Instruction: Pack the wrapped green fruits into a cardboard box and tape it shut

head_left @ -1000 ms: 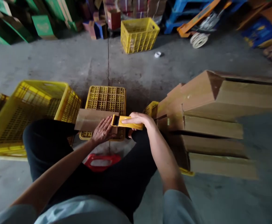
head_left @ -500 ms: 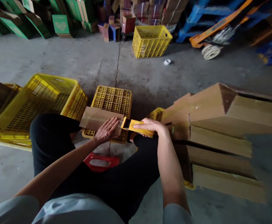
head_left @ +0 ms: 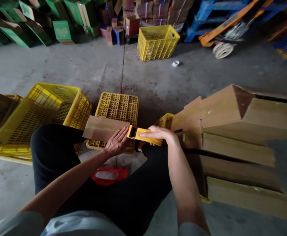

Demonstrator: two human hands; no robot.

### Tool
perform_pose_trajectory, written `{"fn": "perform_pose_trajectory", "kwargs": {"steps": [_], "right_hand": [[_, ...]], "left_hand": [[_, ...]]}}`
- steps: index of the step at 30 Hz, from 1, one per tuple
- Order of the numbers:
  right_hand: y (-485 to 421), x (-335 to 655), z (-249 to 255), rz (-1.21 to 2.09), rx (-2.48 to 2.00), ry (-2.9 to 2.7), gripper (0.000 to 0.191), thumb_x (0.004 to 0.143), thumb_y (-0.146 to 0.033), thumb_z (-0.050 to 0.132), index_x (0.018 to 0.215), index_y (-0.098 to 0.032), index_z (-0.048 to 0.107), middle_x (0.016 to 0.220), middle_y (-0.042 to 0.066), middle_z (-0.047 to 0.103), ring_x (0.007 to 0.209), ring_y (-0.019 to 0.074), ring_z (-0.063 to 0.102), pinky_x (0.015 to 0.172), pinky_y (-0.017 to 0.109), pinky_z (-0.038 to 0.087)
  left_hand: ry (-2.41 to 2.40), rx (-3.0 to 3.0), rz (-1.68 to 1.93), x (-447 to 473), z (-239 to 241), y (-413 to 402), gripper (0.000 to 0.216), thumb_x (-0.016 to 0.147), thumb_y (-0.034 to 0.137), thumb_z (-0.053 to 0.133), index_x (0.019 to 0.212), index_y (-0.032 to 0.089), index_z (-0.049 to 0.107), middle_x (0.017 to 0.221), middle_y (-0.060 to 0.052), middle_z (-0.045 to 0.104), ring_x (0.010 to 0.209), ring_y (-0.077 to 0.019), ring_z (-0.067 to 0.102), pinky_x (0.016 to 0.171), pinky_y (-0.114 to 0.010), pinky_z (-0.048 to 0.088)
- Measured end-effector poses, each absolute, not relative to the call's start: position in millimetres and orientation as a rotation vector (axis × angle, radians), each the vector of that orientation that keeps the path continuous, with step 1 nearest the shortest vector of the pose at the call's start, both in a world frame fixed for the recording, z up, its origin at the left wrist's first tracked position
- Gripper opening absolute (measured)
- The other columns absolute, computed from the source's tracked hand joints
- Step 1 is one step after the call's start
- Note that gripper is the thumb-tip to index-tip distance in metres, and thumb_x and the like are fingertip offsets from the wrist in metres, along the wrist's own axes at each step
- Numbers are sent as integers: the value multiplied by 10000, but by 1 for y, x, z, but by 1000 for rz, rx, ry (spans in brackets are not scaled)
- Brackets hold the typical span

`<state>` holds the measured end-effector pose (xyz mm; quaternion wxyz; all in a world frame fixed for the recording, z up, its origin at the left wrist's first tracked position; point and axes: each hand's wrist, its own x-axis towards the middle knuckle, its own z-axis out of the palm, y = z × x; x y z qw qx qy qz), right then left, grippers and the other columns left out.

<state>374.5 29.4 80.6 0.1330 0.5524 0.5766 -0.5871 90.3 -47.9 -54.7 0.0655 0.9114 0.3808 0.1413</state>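
A small flat brown cardboard box lies on an upturned yellow crate in front of my knees. My left hand rests flat on the box's right end, fingers stretched out. My right hand is closed round a yellow tape dispenser, whose front end sits at the box's right edge beside my left fingertips.
A large yellow crate stands at left, a stack of brown cardboard boxes at right. A red stool shows between my legs. Farther off are another yellow crate, green cartons, a tape roll and an orange pallet jack.
The view has shifted slightly. My hands, the dispenser and the box keep almost the same positions relative to each other on the crate.
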Motion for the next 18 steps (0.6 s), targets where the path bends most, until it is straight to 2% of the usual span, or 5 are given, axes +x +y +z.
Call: {"fn": "perform_pose_trajectory", "kwargs": {"steps": [6,11,15,18], "right_hand": [[24,395,84,-1760,1641,1595,575,853,-740,722,948,-173,706,759,86,784,698,234,749,633,277,557],[26,400,76,-1701,1606,1606,559,910,-694,676,951,-137,707,765,121,778,724,249,752,645,289,551],[32,389,65,-1629,1645,1554,470,931,-617,687,813,-162,697,704,90,759,680,227,742,594,266,551],[35,383,58,-1658,1647,1512,459,938,-583,696,747,-167,683,646,73,737,634,215,729,551,251,548]], "left_hand": [[1147,2776,427,90,-54,-46,941,1036,609,527,1723,101,133,1729,-215,297,1616,-338,293,1315,-513,268],[1135,2765,414,91,-55,-46,982,1018,666,519,1724,105,130,1737,-213,280,1624,-350,265,1319,-525,249],[1082,2737,403,92,-52,-47,1031,996,720,512,1718,88,134,1742,-231,261,1636,-349,227,1325,-522,233],[1099,2662,457,76,-49,-42,956,1029,683,479,1716,105,149,1742,-230,274,1643,-332,214,1319,-527,247]]}}
